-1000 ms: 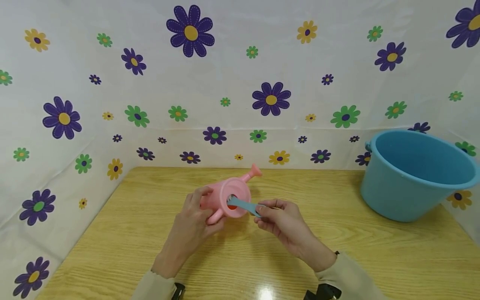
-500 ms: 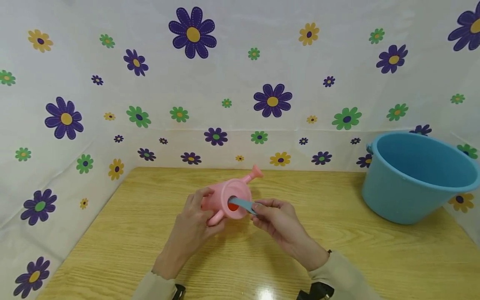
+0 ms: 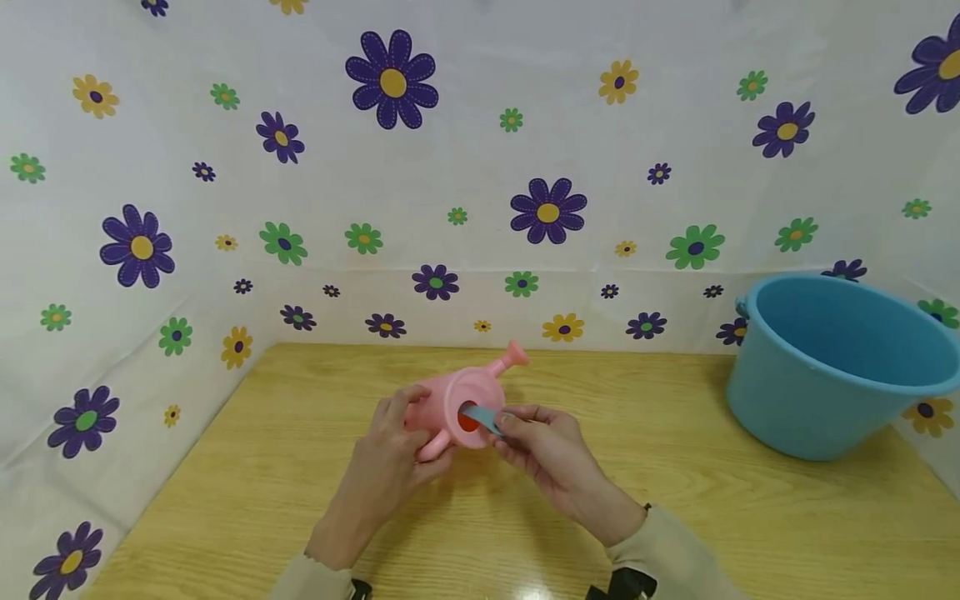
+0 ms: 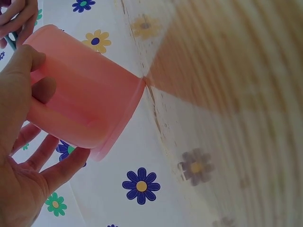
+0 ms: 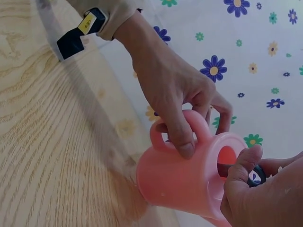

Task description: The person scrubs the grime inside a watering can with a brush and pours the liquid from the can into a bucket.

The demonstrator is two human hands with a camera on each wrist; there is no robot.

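A pink watering can (image 3: 437,402) stands tilted on its base edge, its round opening facing me and its spout (image 3: 513,355) pointing up to the right. My left hand (image 3: 382,458) grips it at the handle, which also shows in the right wrist view with the thumb pressed on the can (image 5: 175,179). Between thumb and fingers, my right hand (image 3: 551,454) pinches the blue handle of a brush (image 3: 482,417). The brush head is hidden inside the opening. A dark loop at the handle's end shows beside the right fingers in the right wrist view.
A large blue bucket (image 3: 780,400) stands on the right side of the wooden table (image 3: 645,500). Flower-printed white sheeting (image 3: 480,158) rises behind the table and along both sides.
My right hand has moved a little left toward the can, and the brush reaches deeper inside; its pale head no longer shows. The left hand keeps its grip. The head view has shifted slightly upward.
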